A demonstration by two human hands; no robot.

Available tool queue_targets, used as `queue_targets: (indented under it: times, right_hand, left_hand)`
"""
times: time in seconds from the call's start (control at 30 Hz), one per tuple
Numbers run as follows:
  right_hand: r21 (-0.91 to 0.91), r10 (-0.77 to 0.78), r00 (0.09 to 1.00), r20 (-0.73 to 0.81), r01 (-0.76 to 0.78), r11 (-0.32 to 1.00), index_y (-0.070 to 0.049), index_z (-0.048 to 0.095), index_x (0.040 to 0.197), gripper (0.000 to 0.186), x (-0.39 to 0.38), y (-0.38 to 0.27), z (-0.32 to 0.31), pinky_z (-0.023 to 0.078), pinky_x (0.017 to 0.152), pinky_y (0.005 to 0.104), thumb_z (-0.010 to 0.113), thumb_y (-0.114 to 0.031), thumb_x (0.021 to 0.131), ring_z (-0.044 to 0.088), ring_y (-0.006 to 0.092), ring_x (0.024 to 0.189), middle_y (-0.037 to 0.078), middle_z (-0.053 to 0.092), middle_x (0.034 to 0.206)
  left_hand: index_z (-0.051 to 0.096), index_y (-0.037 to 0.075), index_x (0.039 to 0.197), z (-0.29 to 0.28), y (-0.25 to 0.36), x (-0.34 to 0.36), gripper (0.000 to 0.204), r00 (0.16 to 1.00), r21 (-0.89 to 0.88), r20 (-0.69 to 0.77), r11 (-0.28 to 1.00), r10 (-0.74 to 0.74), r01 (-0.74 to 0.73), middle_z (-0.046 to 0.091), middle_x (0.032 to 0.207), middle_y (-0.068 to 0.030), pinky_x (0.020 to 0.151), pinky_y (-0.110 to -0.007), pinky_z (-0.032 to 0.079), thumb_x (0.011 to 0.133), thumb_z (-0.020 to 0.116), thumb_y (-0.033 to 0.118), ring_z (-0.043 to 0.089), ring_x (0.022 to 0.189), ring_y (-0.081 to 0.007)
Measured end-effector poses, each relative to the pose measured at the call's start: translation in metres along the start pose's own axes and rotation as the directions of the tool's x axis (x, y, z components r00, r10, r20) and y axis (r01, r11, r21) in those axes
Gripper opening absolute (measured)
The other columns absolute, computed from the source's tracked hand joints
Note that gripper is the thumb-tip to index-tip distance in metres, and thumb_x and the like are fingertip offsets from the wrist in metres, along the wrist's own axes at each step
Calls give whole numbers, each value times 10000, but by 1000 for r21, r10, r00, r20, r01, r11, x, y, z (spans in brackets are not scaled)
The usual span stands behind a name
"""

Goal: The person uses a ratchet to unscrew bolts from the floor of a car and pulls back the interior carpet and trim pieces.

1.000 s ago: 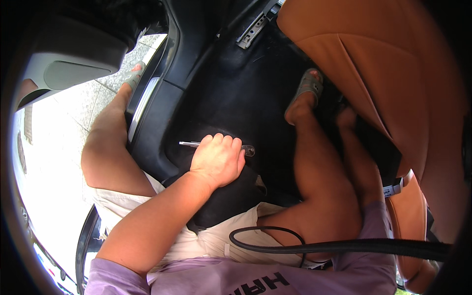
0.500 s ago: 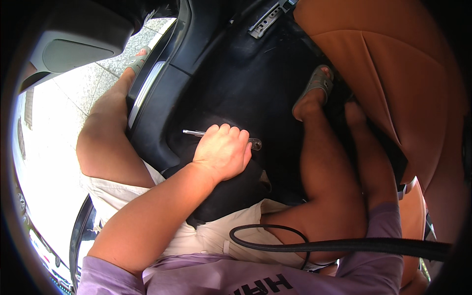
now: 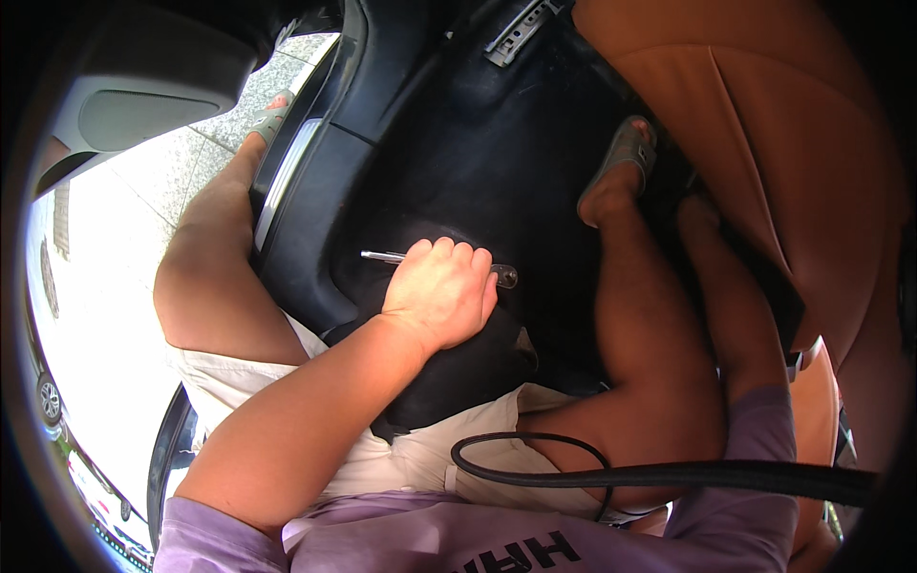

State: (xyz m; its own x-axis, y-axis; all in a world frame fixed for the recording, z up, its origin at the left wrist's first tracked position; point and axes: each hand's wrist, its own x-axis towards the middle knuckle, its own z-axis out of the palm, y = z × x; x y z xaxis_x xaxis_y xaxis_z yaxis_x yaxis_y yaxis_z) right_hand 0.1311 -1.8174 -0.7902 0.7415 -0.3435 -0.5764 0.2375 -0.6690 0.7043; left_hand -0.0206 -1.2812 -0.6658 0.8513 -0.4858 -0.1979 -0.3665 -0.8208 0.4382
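Observation:
My left hand (image 3: 437, 291) is closed around a metal ratchet-like tool (image 3: 506, 276), its thin chrome bar (image 3: 380, 256) poking out to the left and its rounded head to the right. The tool is over black material in front of my lap, at the rear of the dark car floor (image 3: 449, 153). My right hand (image 3: 699, 216) reaches down beside my right leg into shadow by the tan leather seat (image 3: 783, 143); its fingers are hidden, so what it touches cannot be made out.
A metal seat rail (image 3: 514, 33) lies at the top. The open door (image 3: 148, 110) and door sill (image 3: 287, 167) are on the left, with bright paving (image 3: 115, 229) outside. A black cable (image 3: 726, 476) loops across my lap. My legs straddle the sill and floor.
The view has shifted slightly, so the car's interior sits a little higher and further right. My left hand keeps its grip on the tool; otherwise little has visibly changed.

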Motion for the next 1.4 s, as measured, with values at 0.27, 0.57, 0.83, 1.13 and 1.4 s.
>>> queue_targets:
  times: [0.27,0.57,0.83,1.13,1.4]
  right_hand:
    - [326,-21,958,-286,118,938,-54,724,992,204,-23,12,14,606,910,516,536,-134,1004,731,401,1041,230,726,1104]
    - [362,191,936,-297,-75,929,-22,708,1018,169,12,20,73,609,760,497,626,-138,925,734,381,842,204,737,966]
    - [934,514,846,144,56,-353,15,720,1079,259,13,7,68,585,599,391,710,-135,869,707,227,652,133,749,891]
    - [957,490,851,187,-45,-287,22,662,1173,279,10,7,52,545,528,318,719,-41,908,663,189,604,128,716,830]
    - [993,640,759,-120,82,89,-40,750,1073,205,49,7,103,548,593,353,716,-198,947,671,216,623,114,736,821]
  left_hand:
    - [668,115,900,-2,0,1,225,999,24,37,1000,-2,1,664,844,-57,793,-413,478,984,621,318,641,857,-261]
    - [647,115,893,0,1,1,219,1000,36,4,999,16,-16,668,843,-65,794,-416,478,983,622,313,643,847,-265]
    - [633,111,880,-1,0,2,215,1000,22,3,999,24,-24,664,835,-72,789,-423,479,977,631,303,645,840,-276]
    - [631,111,884,-1,0,2,209,1000,14,10,1000,18,-18,663,841,-75,795,-425,480,976,631,299,643,855,-276]
    - [631,111,889,-2,-1,2,206,1000,8,13,1000,20,-20,662,837,-77,796,-425,479,978,628,297,643,852,-277]
